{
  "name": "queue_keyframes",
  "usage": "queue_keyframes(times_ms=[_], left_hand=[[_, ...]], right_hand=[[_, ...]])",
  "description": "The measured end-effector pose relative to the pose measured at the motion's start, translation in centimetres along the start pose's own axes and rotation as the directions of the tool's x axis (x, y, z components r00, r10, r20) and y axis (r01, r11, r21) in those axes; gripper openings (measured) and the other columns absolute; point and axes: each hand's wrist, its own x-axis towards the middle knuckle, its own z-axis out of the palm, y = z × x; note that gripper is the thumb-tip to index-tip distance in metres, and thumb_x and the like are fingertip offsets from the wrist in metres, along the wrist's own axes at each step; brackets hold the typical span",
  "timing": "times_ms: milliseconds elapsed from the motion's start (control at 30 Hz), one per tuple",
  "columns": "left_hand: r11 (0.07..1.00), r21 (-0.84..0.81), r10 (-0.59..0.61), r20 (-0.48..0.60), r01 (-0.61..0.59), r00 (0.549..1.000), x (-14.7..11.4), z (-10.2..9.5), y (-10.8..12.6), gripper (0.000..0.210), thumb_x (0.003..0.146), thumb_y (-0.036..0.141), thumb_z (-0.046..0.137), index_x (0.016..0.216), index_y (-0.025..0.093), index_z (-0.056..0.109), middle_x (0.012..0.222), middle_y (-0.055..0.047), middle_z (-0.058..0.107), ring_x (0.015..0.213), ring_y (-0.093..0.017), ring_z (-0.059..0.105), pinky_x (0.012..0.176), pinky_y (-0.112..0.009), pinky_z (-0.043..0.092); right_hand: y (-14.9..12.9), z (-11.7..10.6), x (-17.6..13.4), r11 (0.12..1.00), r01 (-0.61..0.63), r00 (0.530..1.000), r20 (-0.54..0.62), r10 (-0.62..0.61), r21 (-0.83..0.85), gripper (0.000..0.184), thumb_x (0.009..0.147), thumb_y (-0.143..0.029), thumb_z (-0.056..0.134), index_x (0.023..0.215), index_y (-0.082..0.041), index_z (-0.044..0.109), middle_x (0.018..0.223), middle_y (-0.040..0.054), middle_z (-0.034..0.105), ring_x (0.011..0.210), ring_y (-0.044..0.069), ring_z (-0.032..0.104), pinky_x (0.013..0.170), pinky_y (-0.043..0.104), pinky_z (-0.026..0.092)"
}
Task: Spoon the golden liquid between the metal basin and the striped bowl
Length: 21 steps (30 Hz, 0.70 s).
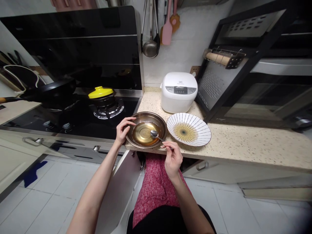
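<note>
A round stainless-steel basin (146,112) stands at the counter's front edge beside the stove, with a shallow pool of amber liquid (144,132) in it. My left hand (123,129) grips its left rim, fingers reaching over the edge. Between the fingertips of my right hand (173,156) is the handle of a metal spoon (154,134). The spoon's bowl is over the right part of the liquid; I cannot tell whether it touches. Just right of the basin lies a white plate (204,130) with dark radiating lines and yellowish liquid in its middle.
A white rice cooker (179,94) stands behind the plate. On the stove at left are a small pot with a yellow lid (101,93) and a black wok (57,91). A dark rack with an oven (270,94) fills the right. A cabinet door (119,185) hangs open below.
</note>
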Motion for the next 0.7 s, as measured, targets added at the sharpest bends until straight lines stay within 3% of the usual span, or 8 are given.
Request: queue_keyframes(times_ms=[700], left_hand=[[0.999,-0.026,0.023,-0.008,-0.024,1.0,-0.09,-0.01,-0.07,0.038,0.098,0.052,0.058,0.094,0.019,0.078,0.123,-0.014,0.076,0.115,-0.034,0.069,0.104,-0.053,0.051]], right_hand=[[0.72,0.65,-0.59,0.998,-0.068,0.997,0.047,0.067,0.018,0.017,0.104,-0.018,0.053,0.096,-0.022,0.067,0.092,0.0033,0.073,0.083,0.016,0.072,0.077,0.032,0.06]])
